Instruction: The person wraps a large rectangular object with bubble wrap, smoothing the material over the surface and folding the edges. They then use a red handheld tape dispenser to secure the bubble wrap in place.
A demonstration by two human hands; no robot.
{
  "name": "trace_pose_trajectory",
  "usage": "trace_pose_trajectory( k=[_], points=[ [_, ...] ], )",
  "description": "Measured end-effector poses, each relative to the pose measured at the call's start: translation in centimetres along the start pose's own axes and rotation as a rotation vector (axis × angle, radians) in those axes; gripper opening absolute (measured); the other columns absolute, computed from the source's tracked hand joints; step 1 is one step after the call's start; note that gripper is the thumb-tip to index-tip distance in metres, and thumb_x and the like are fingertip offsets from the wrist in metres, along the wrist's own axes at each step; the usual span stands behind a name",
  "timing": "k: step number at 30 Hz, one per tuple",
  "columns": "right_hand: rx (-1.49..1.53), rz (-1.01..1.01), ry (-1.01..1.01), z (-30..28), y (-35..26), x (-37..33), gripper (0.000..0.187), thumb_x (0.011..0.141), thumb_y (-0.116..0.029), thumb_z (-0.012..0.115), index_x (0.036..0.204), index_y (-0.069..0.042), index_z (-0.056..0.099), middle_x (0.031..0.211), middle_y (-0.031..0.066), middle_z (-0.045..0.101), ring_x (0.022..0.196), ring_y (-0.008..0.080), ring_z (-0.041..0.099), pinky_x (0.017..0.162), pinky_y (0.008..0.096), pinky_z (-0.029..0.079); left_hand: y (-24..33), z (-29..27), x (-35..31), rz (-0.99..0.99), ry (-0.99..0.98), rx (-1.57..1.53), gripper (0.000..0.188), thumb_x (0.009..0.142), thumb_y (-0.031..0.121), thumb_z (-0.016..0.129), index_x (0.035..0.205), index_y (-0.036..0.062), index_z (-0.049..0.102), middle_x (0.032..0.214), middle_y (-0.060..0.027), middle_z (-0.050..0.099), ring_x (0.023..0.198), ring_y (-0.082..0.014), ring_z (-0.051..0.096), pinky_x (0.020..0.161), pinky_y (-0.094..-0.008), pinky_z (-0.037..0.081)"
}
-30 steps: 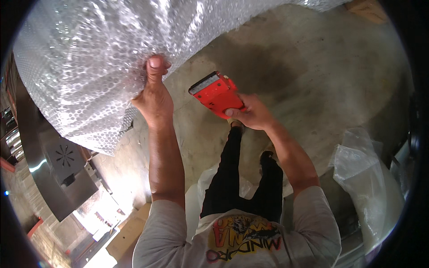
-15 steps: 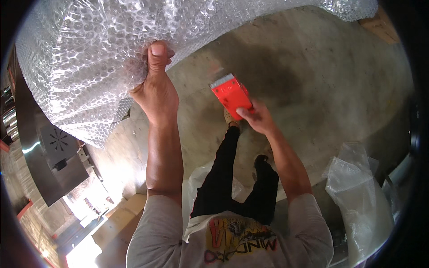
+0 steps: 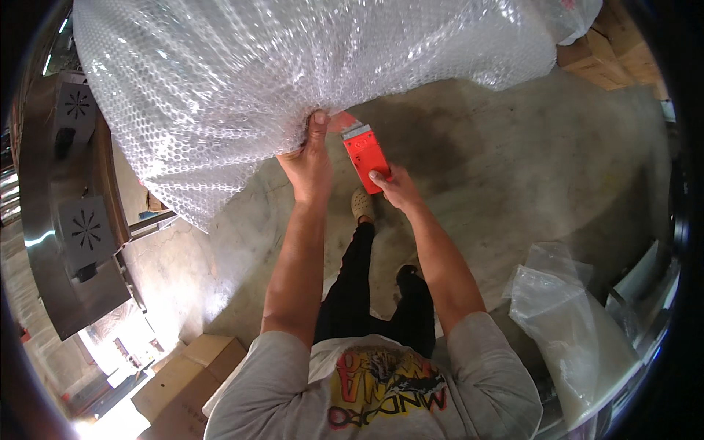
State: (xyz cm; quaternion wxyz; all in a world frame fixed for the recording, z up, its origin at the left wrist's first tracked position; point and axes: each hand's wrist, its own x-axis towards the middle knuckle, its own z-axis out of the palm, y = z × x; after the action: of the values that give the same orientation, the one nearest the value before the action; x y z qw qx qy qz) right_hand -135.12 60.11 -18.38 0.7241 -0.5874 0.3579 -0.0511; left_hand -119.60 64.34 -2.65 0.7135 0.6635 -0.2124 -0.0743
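Observation:
My left hand [image 3: 309,163] grips a gathered edge of the clear bubble wrap [image 3: 220,88], thumb on top, fingers mostly hidden. The big sheet spreads across the top of the view, creased toward that grip. My right hand [image 3: 396,187] is closed round the lower end of a red tape dispenser [image 3: 367,158] with a grey metal edge at its upper end. A translucent reddish strip, apparently tape [image 3: 341,122], reaches from that metal edge to the bubble wrap beside my left thumb.
Cardboard boxes stand at the far right [image 3: 598,59] and lower left [image 3: 187,374]. A clear plastic sheet [image 3: 568,330] lies at the right. Along the left runs a dark metal unit [image 3: 55,242] with vented panels. Concrete floor [image 3: 484,169] surrounds my feet.
My left hand has moved right and slightly down with the bubble wrap. The dispenser in my right hand has shifted slightly left, so both hands are closer. More boxes show at far right.

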Motion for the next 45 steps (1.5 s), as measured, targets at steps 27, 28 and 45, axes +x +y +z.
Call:
trace_pose_trajectory(
  k=[27, 28, 45],
  points=[
    [0.051, 0.221, 0.032, 0.9, -3.5, -1.0, 0.033, 0.086, -0.035, 0.066, 0.096, -0.004, 0.064, 0.068, 0.0024, 0.058, 0.050, 0.0111, 0.052, 0.043, 0.0283, 0.042, 4.2, 1.2, 0.1, -0.624, 0.112, 0.090, 0.028, 0.088, 0.022, 0.069, 0.104, 0.0001, 0.063, 0.099, -0.0047, 0.065, 0.090, -0.0162, 0.060, 0.083, -0.0295, 0.046],
    [0.043, 0.235, 0.037, 0.8, -3.5, -1.2, 0.034, 0.085, -0.036, 0.066, 0.096, -0.004, 0.065, 0.066, 0.0031, 0.058, 0.048, 0.0122, 0.052, 0.043, 0.0300, 0.043, 4.9, 0.8, -0.6, -0.651, 0.002, 0.159, 0.029, 0.087, 0.023, 0.069, 0.104, 0.0001, 0.063, 0.099, -0.0056, 0.066, 0.090, -0.0173, 0.061, 0.082, -0.0306, 0.046],
    [0.073, 0.251, 0.050, 0.3, -3.3, -1.3, 0.036, 0.085, -0.037, 0.066, 0.103, -0.006, 0.066, 0.083, 0.0090, 0.067, 0.072, 0.0201, 0.062, 0.064, 0.0356, 0.048, 4.1, -2.2, 7.6, 1.746, -1.523, 2.437, 0.066, 0.097, 0.029, 0.031, 0.150, -0.0014, 0.006, 0.160, -0.0090, -0.002, 0.147, -0.0248, -0.006, 0.117, -0.0401, -0.008]
  ],
)
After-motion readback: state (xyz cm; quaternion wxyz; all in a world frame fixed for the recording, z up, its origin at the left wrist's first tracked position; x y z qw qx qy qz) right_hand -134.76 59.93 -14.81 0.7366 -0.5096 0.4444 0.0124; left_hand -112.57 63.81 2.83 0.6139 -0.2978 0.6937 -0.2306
